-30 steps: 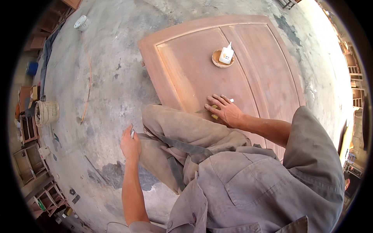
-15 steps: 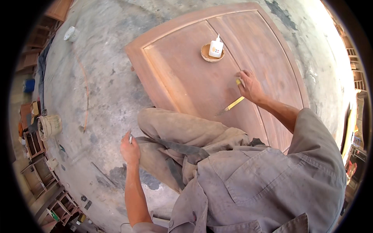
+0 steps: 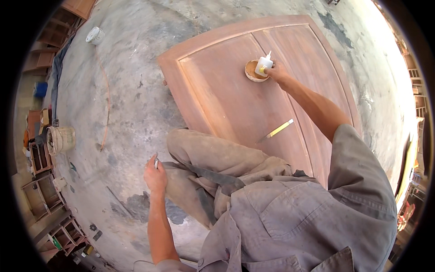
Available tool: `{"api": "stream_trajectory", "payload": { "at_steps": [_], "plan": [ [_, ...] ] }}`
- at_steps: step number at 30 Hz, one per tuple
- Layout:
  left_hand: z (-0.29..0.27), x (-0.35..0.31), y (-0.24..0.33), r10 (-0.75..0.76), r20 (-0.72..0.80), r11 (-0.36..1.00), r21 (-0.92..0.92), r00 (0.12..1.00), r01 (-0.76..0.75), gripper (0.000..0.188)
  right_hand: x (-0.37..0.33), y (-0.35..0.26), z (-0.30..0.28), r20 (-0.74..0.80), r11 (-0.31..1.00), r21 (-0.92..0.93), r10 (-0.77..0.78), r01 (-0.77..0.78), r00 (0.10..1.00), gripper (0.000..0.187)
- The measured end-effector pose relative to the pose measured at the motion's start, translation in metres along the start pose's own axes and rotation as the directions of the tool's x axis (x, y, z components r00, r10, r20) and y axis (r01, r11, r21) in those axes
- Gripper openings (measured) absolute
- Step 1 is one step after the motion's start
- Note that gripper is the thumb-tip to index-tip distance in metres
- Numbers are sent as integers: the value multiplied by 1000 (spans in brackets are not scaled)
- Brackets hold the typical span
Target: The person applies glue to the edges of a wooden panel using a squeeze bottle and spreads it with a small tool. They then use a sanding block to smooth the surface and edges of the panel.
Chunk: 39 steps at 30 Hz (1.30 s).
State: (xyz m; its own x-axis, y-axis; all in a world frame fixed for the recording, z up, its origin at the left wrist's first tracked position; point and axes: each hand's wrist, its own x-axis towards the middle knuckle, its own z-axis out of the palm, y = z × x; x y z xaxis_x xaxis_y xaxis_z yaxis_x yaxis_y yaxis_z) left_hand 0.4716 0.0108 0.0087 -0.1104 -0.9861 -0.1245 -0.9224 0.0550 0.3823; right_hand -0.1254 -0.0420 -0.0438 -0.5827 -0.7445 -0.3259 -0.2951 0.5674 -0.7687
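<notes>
My right hand (image 3: pixel 278 73) is closed round the side of a white squeeze bottle (image 3: pixel 263 66) with a pointed nozzle. The bottle tilts slightly over the right rim of a small round bowl (image 3: pixel 251 75) with brown contents. A small yellow piece (image 3: pixel 263 69) shows at my fingertips. Bowl and bottle are on a reddish-brown wooden panel door (image 3: pixel 226 86). Nearer me on the panel lies a thin-bladed tool with a yellow handle (image 3: pixel 281 128). By my knee, my left hand (image 3: pixel 155 176) pinches a small pale object (image 3: pixel 156 162), too small to name.
The door panel lies on a stained concrete floor (image 3: pixel 131 109) with a thin orange-brown cord (image 3: pixel 108 99) to its left. A white bucket (image 3: pixel 95 35) stands at the far left, a larger stained bucket (image 3: pixel 61 139) nearer. Wooden frames (image 3: pixel 43 197) line the left edge.
My right hand has moved away from above the yellow-handled tool to the bottle and taken hold of it. The bottle has tipped to the right. My left hand stays by my knee.
</notes>
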Motion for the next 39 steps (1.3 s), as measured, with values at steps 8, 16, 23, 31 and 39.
{"api": "stream_trajectory", "payload": {
  "at_steps": [8, 16, 23, 31, 39],
  "plan": [
    [3, 2, -5, 21, -9, 1000, 0, 1000, -21, 35, -12, -5, -32, -1, 996, 72, 60, -60, 998, 47],
    [-3, 0, -8, -9, 7, 1000, 12, 1000, 9, 34, -6, 17, -45, -140, 951, -4, -308, 311, 941, 40],
    [-2, -4, -6, -36, -14, 999, -4, 999, 36, 34, -94, -21, -5, 155, 866, 262, -474, 426, 867, 38],
    [2, -3, -11, -40, -20, 999, -7, 999, 40, 34, -190, -16, 48, 602, 961, 83, -258, 263, 755, 41],
    [0, -5, -11, -38, -35, 999, -7, 999, 38, 33, -196, -16, 55, 642, 966, -4, -195, 257, 741, 35]
  ]
}}
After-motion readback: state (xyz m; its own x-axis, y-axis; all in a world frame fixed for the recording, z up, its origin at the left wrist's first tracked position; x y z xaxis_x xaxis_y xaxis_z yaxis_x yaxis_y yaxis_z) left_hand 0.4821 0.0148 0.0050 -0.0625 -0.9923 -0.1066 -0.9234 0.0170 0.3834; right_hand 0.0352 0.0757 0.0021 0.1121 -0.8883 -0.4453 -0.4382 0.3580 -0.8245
